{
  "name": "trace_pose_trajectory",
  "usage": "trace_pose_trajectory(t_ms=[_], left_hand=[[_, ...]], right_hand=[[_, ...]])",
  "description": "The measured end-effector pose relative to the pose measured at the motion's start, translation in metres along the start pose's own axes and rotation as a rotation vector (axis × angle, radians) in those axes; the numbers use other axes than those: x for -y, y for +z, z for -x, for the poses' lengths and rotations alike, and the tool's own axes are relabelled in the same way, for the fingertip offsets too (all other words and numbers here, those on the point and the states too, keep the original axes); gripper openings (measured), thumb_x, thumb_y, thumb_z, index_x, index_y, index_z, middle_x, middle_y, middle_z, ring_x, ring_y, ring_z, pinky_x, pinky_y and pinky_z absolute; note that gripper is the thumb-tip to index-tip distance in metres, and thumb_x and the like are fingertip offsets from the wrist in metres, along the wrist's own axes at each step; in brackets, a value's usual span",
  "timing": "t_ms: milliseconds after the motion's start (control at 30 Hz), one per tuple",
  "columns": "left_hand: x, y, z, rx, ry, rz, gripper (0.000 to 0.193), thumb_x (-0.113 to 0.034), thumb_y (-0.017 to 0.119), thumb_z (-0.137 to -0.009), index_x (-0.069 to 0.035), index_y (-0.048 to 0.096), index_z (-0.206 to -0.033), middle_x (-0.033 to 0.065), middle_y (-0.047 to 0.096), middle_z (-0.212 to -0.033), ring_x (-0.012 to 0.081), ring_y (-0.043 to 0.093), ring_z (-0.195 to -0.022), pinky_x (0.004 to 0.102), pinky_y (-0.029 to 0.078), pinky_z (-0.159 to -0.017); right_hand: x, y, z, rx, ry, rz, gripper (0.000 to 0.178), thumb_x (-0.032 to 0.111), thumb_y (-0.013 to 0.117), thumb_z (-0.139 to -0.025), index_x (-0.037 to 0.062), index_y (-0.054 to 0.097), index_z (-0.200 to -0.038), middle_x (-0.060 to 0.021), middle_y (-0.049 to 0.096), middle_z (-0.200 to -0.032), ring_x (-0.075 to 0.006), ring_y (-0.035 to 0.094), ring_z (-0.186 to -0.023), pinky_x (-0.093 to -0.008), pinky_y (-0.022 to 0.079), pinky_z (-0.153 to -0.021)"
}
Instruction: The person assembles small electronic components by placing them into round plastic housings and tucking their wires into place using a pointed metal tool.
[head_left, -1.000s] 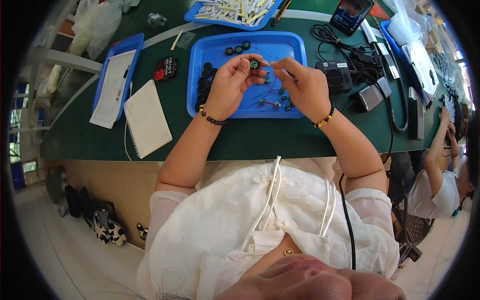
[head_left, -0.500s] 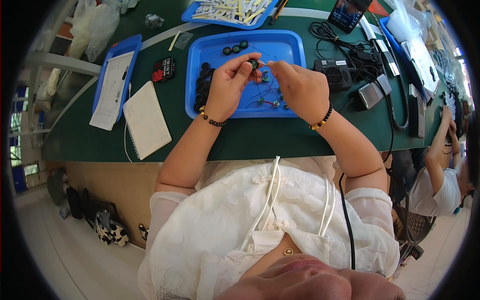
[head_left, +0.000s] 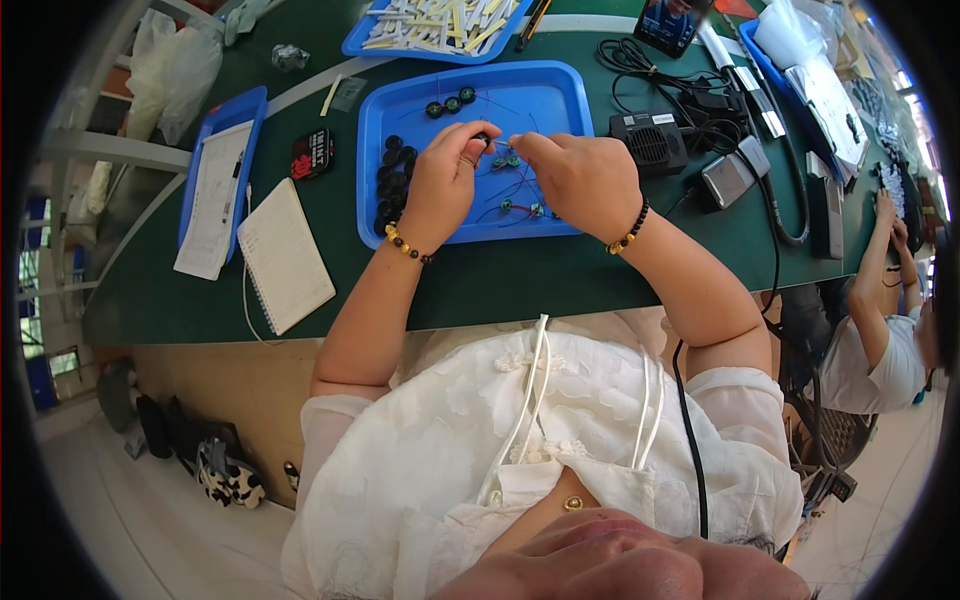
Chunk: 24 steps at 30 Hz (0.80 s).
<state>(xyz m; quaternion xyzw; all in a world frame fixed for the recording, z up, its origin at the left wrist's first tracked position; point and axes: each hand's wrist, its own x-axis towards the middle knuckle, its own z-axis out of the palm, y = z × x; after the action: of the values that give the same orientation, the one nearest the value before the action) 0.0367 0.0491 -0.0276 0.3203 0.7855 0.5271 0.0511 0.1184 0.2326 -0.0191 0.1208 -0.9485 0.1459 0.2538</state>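
Note:
Over the blue tray (head_left: 400,102), my left hand (head_left: 447,190) pinches a small black round part (head_left: 482,138) between thumb and fingers. My right hand (head_left: 590,185) is closed close beside it, its fingertips together on something thin that I cannot make out, pointing toward the part. Inside the tray, several black round parts (head_left: 392,185) are heaped along the left side. Three black round parts with green centres (head_left: 451,103) sit in a row near the far edge. Small green circuit boards (head_left: 536,210) with thin red and dark wires lie below my hands.
A blue tray of white and yellow strips (head_left: 440,30) stands beyond. Left are a spiral notebook (head_left: 287,258), a black tin (head_left: 314,153) and papers (head_left: 213,195) in a tray. Right are a black speaker-like box (head_left: 649,142), cables (head_left: 690,95) and a phone (head_left: 671,22). Another person (head_left: 880,330) sits far right.
The view has shifted slightly, so the tray appears further left. My left hand has turned, and the black round part now shows at its fingertips. The right hand stays close beside it.

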Motion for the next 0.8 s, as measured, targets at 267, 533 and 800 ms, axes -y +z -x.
trace_pose_trajectory(t_ms=[267,533,800], left_hand=[[0.009,-0.002,-0.003,0.063,0.032,-0.066,0.024,-0.004,0.048,-0.097,-0.003,0.065,-0.114,0.01,0.064,-0.103,0.017,0.061,-0.083,0.0279,0.052,-0.078],[0.014,-0.008,-0.009,-0.132,-0.067,0.27,0.029,-0.017,0.062,-0.098,-0.001,0.063,-0.123,0.0062,0.067,-0.115,0.0122,0.061,-0.097,0.0245,0.049,-0.088],[0.015,-0.031,-0.017,-0.307,0.038,0.206,0.021,-0.008,0.068,-0.091,-0.003,0.067,-0.112,0.0057,0.066,-0.104,0.0116,0.062,-0.09,0.0236,0.053,-0.08]], right_hand=[[-0.007,0.005,-0.002,0.041,0.001,0.013,0.015,0.013,0.063,-0.083,0.0185,0.065,-0.097,-0.0022,0.064,-0.068,-0.0235,0.063,-0.056,-0.0356,0.046,-0.046],[-0.01,-0.003,-0.007,0.002,0.007,-0.014,0.015,0.014,0.061,-0.085,0.0189,0.065,-0.098,-0.0028,0.064,-0.068,-0.0236,0.064,-0.058,-0.0356,0.047,-0.047],[-0.007,-0.003,-0.007,-0.068,0.068,0.017,0.011,0.015,0.06,-0.09,0.0162,0.065,-0.099,-0.0032,0.065,-0.069,-0.0233,0.064,-0.057,-0.0344,0.046,-0.047]])
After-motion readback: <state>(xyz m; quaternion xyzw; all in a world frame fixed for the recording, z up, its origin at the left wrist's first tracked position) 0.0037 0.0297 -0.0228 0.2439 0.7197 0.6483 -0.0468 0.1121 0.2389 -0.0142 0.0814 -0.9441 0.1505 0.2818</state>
